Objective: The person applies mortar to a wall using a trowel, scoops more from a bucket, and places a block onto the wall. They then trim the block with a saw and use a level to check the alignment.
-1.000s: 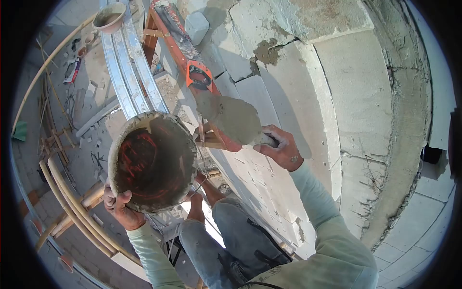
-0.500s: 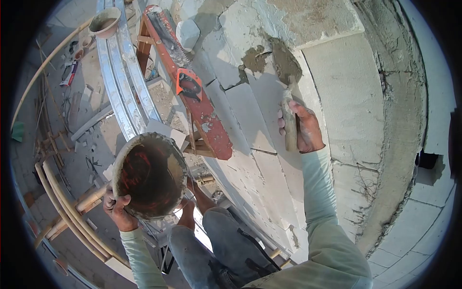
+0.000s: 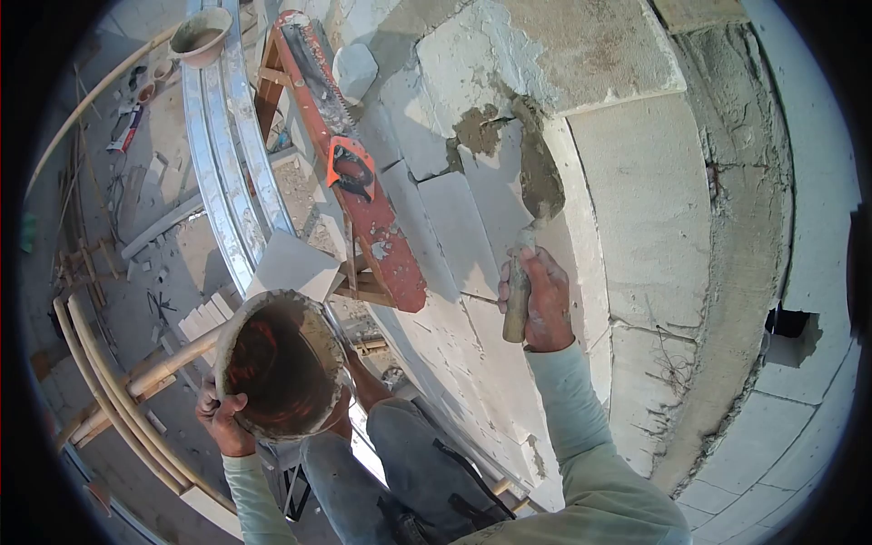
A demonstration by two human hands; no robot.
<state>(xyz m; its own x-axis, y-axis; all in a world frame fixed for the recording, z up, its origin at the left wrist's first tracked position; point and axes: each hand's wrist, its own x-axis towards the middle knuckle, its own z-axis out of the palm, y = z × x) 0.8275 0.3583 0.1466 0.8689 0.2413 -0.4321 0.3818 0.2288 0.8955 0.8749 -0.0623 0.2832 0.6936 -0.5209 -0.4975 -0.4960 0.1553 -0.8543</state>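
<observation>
My left hand (image 3: 223, 420) grips the rim of a mortar-crusted bucket (image 3: 282, 363), tilted so that its dark, wet inside shows. My right hand (image 3: 542, 295) is closed around the wooden handle of a trowel (image 3: 517, 304). The trowel's blade, coated in grey mortar (image 3: 538, 168), lies against the pale block wall (image 3: 490, 195), so blade and mortar are hard to tell apart. Left of the blade, a wet mortar patch (image 3: 480, 132) covers a joint between blocks.
An orange-handled saw (image 3: 351, 168) rests on a red beam (image 3: 391, 241) beside the wall. Metal planks (image 3: 222, 136) carry a second bucket (image 3: 200, 41) at the upper left. Bamboo poles (image 3: 123, 381) stand at the lower left. A square hole (image 3: 792, 324) opens at the far right.
My right hand and the trowel have moved down and slightly left in the view, with the blade still at the wall. The held bucket sits a little lower.
</observation>
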